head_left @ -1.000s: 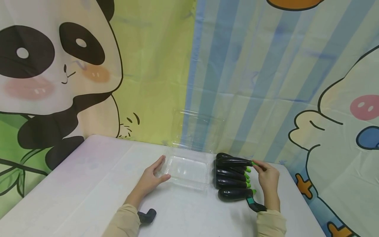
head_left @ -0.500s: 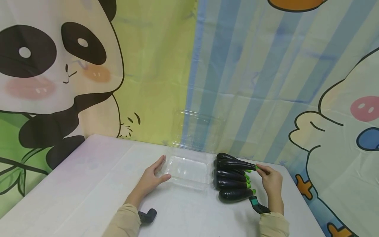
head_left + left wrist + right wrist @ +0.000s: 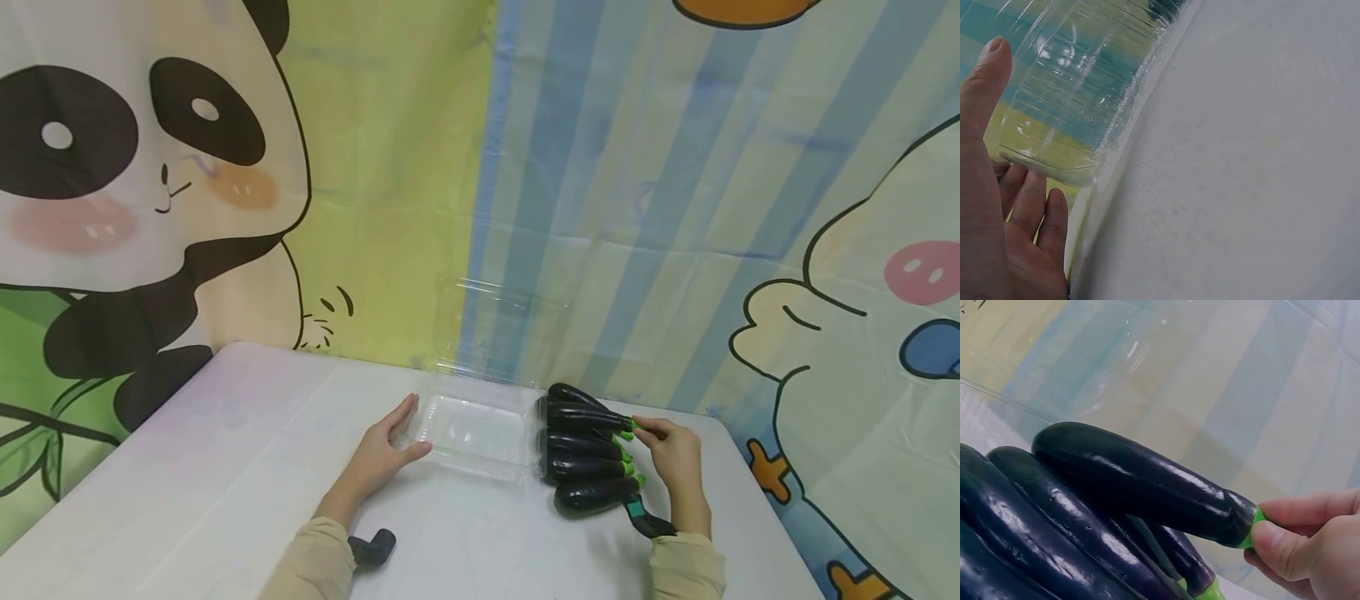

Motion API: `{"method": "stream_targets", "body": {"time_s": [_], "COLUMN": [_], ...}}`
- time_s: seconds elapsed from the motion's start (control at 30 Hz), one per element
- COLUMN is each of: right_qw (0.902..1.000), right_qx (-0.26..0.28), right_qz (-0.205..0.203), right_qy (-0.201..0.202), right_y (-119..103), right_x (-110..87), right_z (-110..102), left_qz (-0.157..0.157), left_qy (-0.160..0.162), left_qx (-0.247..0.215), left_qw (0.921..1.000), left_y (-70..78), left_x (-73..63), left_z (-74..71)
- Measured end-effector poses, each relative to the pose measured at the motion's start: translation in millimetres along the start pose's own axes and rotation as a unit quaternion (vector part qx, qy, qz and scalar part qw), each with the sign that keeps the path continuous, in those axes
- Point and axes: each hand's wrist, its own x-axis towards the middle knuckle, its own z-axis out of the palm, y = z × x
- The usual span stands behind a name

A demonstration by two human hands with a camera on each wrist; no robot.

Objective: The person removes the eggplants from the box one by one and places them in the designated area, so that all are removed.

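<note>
My left hand (image 3: 378, 457) holds the left end of a clear plastic container (image 3: 474, 433), thumb along the near side and fingers at the far side. Loosely bent fingers show at that end of the container (image 3: 1063, 94) in the left wrist view. With thumb and fingertips, my right hand (image 3: 677, 462) pinches the green stem of a glossy dark eggplant (image 3: 1141, 478). This eggplant lies slanted over others in the right wrist view; its blunt end points towards the container. Several more eggplants (image 3: 588, 467) lie in a row at the container's right side, green stems facing right.
The hinged clear lid (image 3: 498, 333) stands raised at the back, in front of a printed curtain (image 3: 637, 208). A white table (image 3: 247, 475) lies beneath everything. Dark wrist camera mounts (image 3: 373, 547) stick out beside both sleeves.
My right hand first drew the eggplant's stem end a little right and nearer, then went back left with it. My left hand and the container have stayed in place.
</note>
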Motion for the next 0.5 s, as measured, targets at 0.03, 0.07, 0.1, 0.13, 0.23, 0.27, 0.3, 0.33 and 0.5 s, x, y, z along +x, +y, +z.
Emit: {"method": "stream_targets", "body": {"time_s": [0.03,0.07,0.1,0.13,0.23,0.27,0.3,0.33,0.5], "right_qw": [1.0,1.0,0.9999,0.9999,0.9997,0.9997,0.9996,0.9996,0.9983], "right_qx": [0.001,0.0,0.0,-0.001,0.001,0.001,0.002,0.003,0.011], "right_qz": [0.002,0.002,0.003,0.002,0.0,-0.002,-0.004,-0.006,-0.004], "right_qy": [-0.006,-0.01,-0.014,-0.017,-0.023,-0.024,-0.027,-0.029,-0.057], "right_y": [1.4,2.9,4.5,6.2,10.0,10.5,10.7,10.7,8.8], "right_x": [0.1,0.1,0.1,0.1,-0.5,-0.7,-1.0,-1.3,-2.5], "right_z": [0.6,1.2,2.0,2.9,6.2,7.5,8.8,10.1,14.6], "left_qz": [0.001,0.002,0.003,0.003,0.005,0.006,0.005,0.006,0.007], "left_qy": [0.0,0.0,0.0,0.001,0.001,0.001,0.002,0.002,-0.001], "left_qx": [-0.001,0.001,0.001,0.003,0.007,0.01,0.011,0.012,0.012], "left_qw": [1.0,1.0,1.0,1.0,1.0,0.9999,0.9999,0.9999,0.9999], "left_y": [-0.2,-0.7,-1.0,-1.3,-2.5,-3.1,-3.4,-3.6,-3.3], "left_x": [-0.2,-0.3,-0.4,-0.4,-0.2,-0.1,0.0,0.1,-0.1], "left_z": [0.0,0.0,-0.1,-0.2,-0.3,-0.3,-0.2,-0.2,-0.3]}}
